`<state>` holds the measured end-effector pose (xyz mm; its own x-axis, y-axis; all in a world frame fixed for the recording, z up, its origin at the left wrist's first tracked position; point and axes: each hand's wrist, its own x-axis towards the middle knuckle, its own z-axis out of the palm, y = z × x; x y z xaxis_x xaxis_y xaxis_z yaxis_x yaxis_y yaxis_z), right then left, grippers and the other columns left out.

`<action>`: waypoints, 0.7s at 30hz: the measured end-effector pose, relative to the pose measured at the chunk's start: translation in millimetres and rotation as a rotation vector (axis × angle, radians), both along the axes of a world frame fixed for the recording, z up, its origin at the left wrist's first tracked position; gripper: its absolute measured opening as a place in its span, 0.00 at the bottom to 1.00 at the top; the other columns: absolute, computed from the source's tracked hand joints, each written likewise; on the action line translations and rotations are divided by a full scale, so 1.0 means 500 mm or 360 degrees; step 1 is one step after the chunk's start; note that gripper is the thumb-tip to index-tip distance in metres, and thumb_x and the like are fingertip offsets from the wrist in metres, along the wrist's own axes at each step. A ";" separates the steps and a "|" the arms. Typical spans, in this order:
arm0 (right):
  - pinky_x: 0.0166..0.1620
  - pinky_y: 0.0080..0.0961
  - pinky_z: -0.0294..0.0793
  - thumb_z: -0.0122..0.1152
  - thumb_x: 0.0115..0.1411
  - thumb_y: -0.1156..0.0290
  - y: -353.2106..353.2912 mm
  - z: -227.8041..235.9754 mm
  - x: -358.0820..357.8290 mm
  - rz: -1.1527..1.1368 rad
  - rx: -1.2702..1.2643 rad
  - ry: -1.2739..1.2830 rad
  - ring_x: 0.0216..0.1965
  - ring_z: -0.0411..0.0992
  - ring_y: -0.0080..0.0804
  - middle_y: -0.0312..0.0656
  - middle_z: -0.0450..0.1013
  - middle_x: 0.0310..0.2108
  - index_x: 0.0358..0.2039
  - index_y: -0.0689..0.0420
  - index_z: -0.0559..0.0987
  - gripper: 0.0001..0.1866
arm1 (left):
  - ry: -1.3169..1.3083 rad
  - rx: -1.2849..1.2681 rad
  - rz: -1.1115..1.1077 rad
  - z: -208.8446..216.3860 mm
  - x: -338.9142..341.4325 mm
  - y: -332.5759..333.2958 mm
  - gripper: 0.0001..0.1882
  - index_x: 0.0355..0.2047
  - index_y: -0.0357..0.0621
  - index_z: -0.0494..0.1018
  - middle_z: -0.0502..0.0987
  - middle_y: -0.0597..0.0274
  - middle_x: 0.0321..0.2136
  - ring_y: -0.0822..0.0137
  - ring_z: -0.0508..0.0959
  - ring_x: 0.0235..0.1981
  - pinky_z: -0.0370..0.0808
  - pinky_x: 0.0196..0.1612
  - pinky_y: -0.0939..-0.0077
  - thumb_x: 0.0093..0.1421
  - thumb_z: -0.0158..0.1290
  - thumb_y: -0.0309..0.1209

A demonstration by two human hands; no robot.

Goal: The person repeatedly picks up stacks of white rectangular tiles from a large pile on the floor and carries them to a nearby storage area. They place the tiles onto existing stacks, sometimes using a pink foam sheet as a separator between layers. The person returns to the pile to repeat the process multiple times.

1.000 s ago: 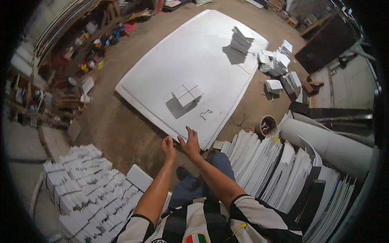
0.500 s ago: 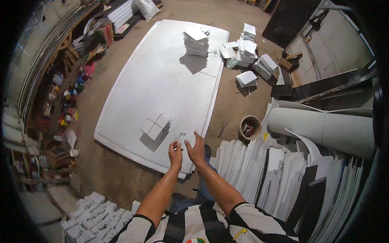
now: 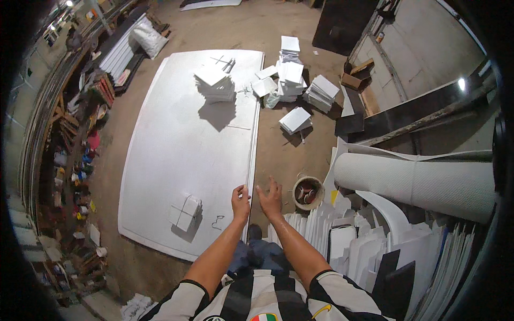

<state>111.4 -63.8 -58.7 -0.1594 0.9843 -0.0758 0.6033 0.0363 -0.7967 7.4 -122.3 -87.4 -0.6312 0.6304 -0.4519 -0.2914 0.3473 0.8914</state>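
Head view, left to right. Shelf clutter (image 3: 75, 171): lining the far left, pieces too small to sort. Brown floor (image 3: 119, 123): running as a strip between clutter and sheet. White sheet (image 3: 171, 134): lying flat, its long right edge passing beneath or just beside the left hand. Bundle (image 3: 186, 214), one: sitting on the sheet's near part, a thin dark band crossing it; by appearance, the banding here is done. Stack of white pieces (image 3: 217, 91): standing on the far end, fanning unevenly, no band showing; seemingly left unbanded. Bent strip (image 3: 217, 222): lying loose right of the bundle. Left hand (image 3: 241, 202): hovering near that edge, fingers curling narrowly; whether anything small is being held, cannot tell. Right hand (image 3: 271, 201): hanging over floor, fingers spreading wide, holding nothing visible. Floor stacks (image 3: 292, 75): standing beyond, no bands showing. Bucket (image 3: 300, 199): standing near the right hand, floor showing between. Upright sheets (image 3: 342, 243) and a large roll (image 3: 412, 179): bounding the right side, narrowing elbow room.
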 end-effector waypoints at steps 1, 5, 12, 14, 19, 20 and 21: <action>0.62 0.46 0.65 0.66 0.60 0.54 0.029 0.025 0.002 -0.0024 -0.0044 0.0029 0.59 0.64 0.58 0.60 0.65 0.56 0.64 0.61 0.65 0.38 | 0.0001 0.0020 -0.0012 0.006 0.000 0.033 0.28 0.56 0.39 0.68 0.74 0.55 0.47 0.67 0.79 0.37 0.75 0.38 0.71 0.69 0.52 0.50; 0.62 0.45 0.65 0.68 0.59 0.56 0.153 0.017 0.015 -0.0101 0.0112 0.0091 0.60 0.64 0.58 0.60 0.64 0.57 0.64 0.62 0.64 0.39 | -0.0003 0.0138 -0.0068 0.013 0.009 0.179 0.25 0.54 0.38 0.70 0.75 0.55 0.45 0.69 0.77 0.37 0.74 0.38 0.74 0.69 0.53 0.47; 0.61 0.45 0.66 0.69 0.59 0.57 0.421 -0.017 0.034 -0.0254 0.0229 0.0055 0.61 0.63 0.58 0.59 0.64 0.58 0.64 0.62 0.64 0.38 | -0.0068 0.0154 -0.0267 -0.016 0.014 0.476 0.26 0.55 0.37 0.69 0.75 0.55 0.44 0.69 0.76 0.35 0.74 0.36 0.74 0.68 0.54 0.47; 0.61 0.45 0.66 0.69 0.59 0.57 0.517 -0.035 0.032 -0.0253 0.0314 0.0045 0.61 0.63 0.57 0.59 0.64 0.58 0.63 0.62 0.64 0.38 | -0.0060 0.0151 -0.0335 -0.051 0.004 0.565 0.28 0.57 0.37 0.68 0.75 0.54 0.45 0.69 0.76 0.34 0.73 0.36 0.73 0.68 0.54 0.48; 0.61 0.46 0.66 0.68 0.59 0.57 0.719 -0.056 0.020 -0.0237 0.0233 -0.0021 0.60 0.63 0.56 0.58 0.64 0.58 0.64 0.61 0.64 0.38 | -0.0089 0.0038 -0.0430 -0.078 -0.031 0.757 0.29 0.58 0.38 0.67 0.73 0.55 0.47 0.68 0.76 0.35 0.73 0.37 0.74 0.68 0.54 0.49; 0.61 0.46 0.66 0.68 0.59 0.57 0.753 -0.068 0.023 -0.0232 0.0308 -0.0023 0.60 0.63 0.56 0.58 0.64 0.58 0.64 0.61 0.64 0.38 | -0.0090 0.0026 -0.0449 -0.075 -0.030 0.795 0.29 0.58 0.39 0.67 0.73 0.55 0.47 0.68 0.76 0.36 0.72 0.37 0.74 0.68 0.54 0.49; 0.61 0.46 0.66 0.68 0.59 0.57 0.786 -0.060 0.014 -0.0234 0.0247 -0.0018 0.60 0.63 0.56 0.58 0.64 0.58 0.64 0.61 0.64 0.38 | -0.0074 0.0016 -0.0470 -0.070 -0.042 0.831 0.29 0.58 0.39 0.67 0.73 0.56 0.47 0.68 0.76 0.36 0.72 0.37 0.75 0.68 0.54 0.49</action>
<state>118.5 329.4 -88.9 -0.0132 0.9969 0.0777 0.6202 0.0691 -0.7814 -13.5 292.9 -122.2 -0.3985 0.7883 -0.4688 -0.2197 0.4142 0.8833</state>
